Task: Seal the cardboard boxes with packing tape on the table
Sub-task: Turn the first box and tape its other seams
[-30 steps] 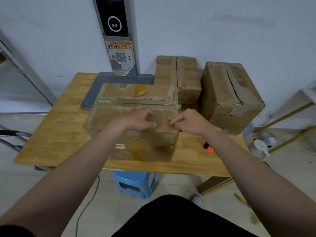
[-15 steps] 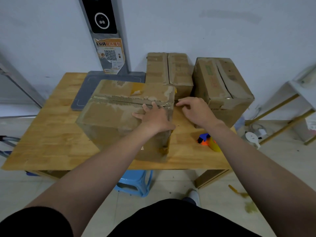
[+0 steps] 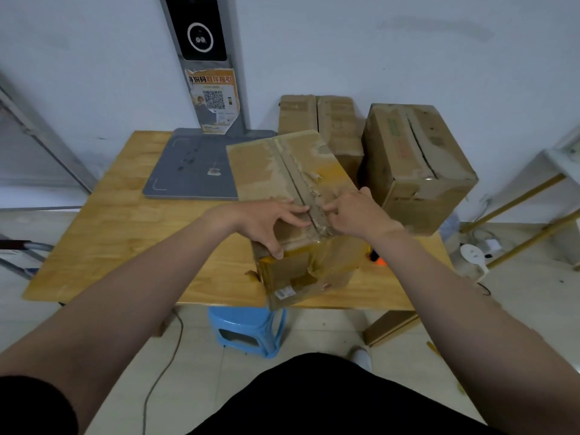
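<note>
Wooden table (image 3: 119,233) against a pale wall. Nearest cardboard box (image 3: 292,196) on its near right part, near end overhanging the edge (old torn tape along the centre seam). Two more boxes (image 3: 414,158) behind it, far right. Grey flat pad (image 3: 188,171) far left of those. Left hand (image 3: 270,221) fingers spread, flat on the left flap, thumb over the near edge. Right hand (image 3: 354,211) fingers loosely spread, tips pressing beside the seam.

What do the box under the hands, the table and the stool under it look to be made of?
Near box: brown corrugated cardboard, matte, its torn seam showing fluting, with glossy yellowish tape remnants. Table: light wood, seemingly jointed strips with visible grain and a smooth finish. Stool: probably moulded plastic, uniform blue with a slight sheen.
</note>
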